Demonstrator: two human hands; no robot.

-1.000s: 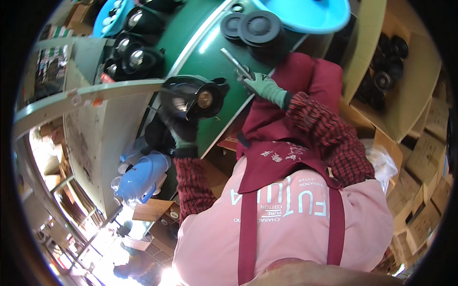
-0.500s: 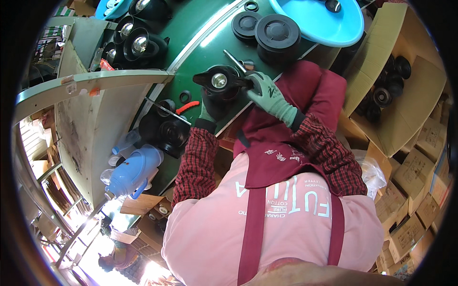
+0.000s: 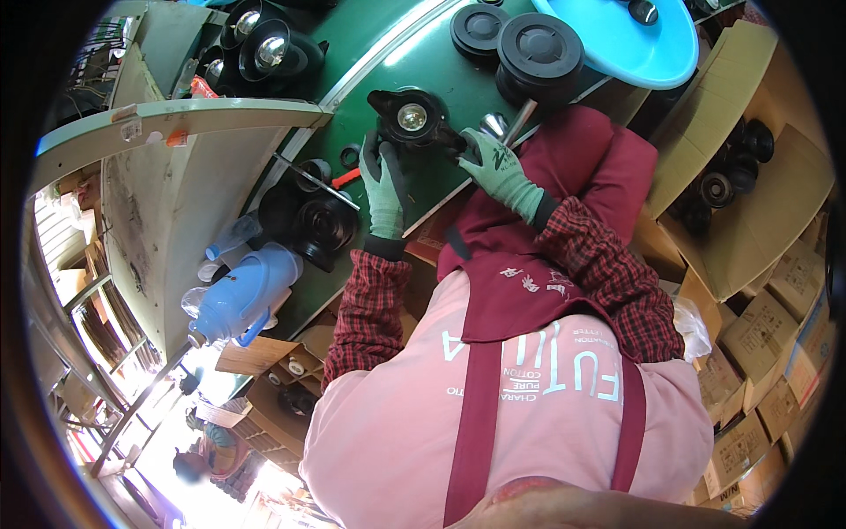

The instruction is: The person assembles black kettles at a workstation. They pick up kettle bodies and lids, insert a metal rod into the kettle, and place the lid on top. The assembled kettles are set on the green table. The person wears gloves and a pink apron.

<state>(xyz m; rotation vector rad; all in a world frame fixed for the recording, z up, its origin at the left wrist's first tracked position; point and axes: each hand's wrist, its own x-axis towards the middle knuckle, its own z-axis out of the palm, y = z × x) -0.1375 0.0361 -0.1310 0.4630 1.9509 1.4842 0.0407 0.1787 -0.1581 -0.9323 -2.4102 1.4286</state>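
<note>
A black thermos jug [image 3: 411,117], silvery inside its open mouth, stands on the green bench with its spout to the left. My right hand [image 3: 502,175], in a green glove, is closed on the jug's handle. My left hand [image 3: 384,189], gloved alike, has its fingers stretched out beside the jug's near left side; whether they touch it I cannot tell. Behind my right hand lies a metal tool [image 3: 520,122] with a shiny rounded end. A black ring [image 3: 350,156] and a red-orange strip [image 3: 345,179] are left of my left hand.
Black round lids [image 3: 540,53] are stacked at the back, near a blue basin [image 3: 634,44]. More black jugs [image 3: 273,55] stand back left. A light-blue jug [image 3: 242,295] and black parts [image 3: 317,227] lie on the left. A carton [image 3: 731,212] of black parts is at right.
The jug has come down to stand on the bench. My left hand has come away from beneath it, fingers extended. The metal tool now lies to the right of the jug.
</note>
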